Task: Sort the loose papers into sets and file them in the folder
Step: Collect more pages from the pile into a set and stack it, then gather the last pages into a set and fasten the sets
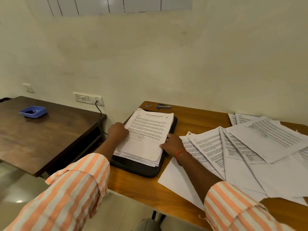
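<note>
Both hands are clasping a stack of papers [146,132] lying on the dark folder [141,169] at the centre of the frame. The left hand [118,130] is curling round its left edge and the right hand [172,143] is pinching its right edge. I'd judge a sorted set is being squared for filing. Next, another set is waiting among the loose papers [241,155] fanning across the right. The wooden desk [138,185] is also carrying a stapler [164,106] near the pale wall [150,55]. At left, a darker table [41,134] is holding a blue tray [33,111].
</note>
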A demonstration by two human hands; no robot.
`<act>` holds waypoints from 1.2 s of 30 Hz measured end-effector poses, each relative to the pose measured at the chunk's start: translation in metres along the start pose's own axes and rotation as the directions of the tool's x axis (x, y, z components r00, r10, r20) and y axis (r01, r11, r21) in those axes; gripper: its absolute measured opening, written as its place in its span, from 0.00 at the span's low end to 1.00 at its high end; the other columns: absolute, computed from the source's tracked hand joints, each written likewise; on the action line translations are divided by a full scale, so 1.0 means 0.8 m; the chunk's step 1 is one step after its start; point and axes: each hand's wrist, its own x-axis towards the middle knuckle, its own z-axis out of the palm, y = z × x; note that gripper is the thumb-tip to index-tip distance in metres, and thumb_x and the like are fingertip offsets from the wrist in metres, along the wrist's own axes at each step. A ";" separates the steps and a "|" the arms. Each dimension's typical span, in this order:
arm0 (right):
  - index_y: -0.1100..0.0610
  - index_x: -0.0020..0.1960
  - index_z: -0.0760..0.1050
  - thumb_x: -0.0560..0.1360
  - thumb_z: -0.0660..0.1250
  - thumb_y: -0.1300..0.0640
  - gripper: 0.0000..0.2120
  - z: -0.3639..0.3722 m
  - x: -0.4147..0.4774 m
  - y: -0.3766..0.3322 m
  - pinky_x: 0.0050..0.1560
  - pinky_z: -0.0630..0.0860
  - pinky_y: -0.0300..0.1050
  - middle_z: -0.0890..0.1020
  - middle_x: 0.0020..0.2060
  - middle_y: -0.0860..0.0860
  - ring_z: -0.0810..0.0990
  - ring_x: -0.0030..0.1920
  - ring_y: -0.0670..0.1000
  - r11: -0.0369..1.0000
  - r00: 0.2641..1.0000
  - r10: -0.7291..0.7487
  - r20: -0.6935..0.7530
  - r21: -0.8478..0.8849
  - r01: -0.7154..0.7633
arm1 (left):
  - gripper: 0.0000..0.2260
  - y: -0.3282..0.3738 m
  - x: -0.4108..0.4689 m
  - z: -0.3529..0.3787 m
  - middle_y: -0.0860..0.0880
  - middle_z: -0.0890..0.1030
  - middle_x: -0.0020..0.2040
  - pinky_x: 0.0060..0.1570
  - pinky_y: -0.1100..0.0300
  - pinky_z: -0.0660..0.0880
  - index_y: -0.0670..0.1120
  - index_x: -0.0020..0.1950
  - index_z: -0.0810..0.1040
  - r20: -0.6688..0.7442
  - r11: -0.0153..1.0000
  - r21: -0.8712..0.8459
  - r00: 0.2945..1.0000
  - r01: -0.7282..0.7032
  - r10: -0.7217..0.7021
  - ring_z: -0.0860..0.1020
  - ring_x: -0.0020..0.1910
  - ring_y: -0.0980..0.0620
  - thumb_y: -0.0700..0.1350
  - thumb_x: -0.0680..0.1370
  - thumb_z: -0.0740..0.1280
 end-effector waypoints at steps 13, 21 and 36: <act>0.56 0.65 0.75 0.78 0.68 0.54 0.17 -0.084 -0.041 0.039 0.63 0.75 0.50 0.76 0.62 0.56 0.76 0.62 0.57 0.926 0.961 -0.149 -0.235 -0.374 0.052 | 0.19 0.159 -0.110 0.063 0.46 0.75 0.69 0.71 0.49 0.64 0.50 0.70 0.75 -0.112 0.927 -0.219 0.952 -0.304 0.286 0.73 0.68 0.44 0.49 0.79 0.68; 0.52 0.66 0.77 0.76 0.65 0.38 0.24 -0.170 -0.068 0.132 0.68 0.68 0.56 0.75 0.65 0.58 0.71 0.68 0.60 0.792 0.968 -0.007 -0.250 -0.592 -0.148 | 0.21 0.249 -0.153 0.133 0.47 0.80 0.61 0.61 0.48 0.72 0.48 0.66 0.74 -0.037 0.910 -0.140 0.921 -0.390 0.389 0.77 0.61 0.44 0.59 0.79 0.67; 0.56 0.62 0.78 0.76 0.70 0.53 0.16 -0.178 -0.044 0.170 0.59 0.74 0.52 0.78 0.57 0.55 0.73 0.61 0.56 0.942 0.872 -0.199 -0.446 -0.333 0.045 | 0.03 0.278 -0.122 0.155 0.51 0.85 0.48 0.45 0.49 0.84 0.49 0.53 0.80 -0.023 0.481 -0.861 0.958 -0.164 0.286 0.86 0.44 0.52 0.46 0.81 0.68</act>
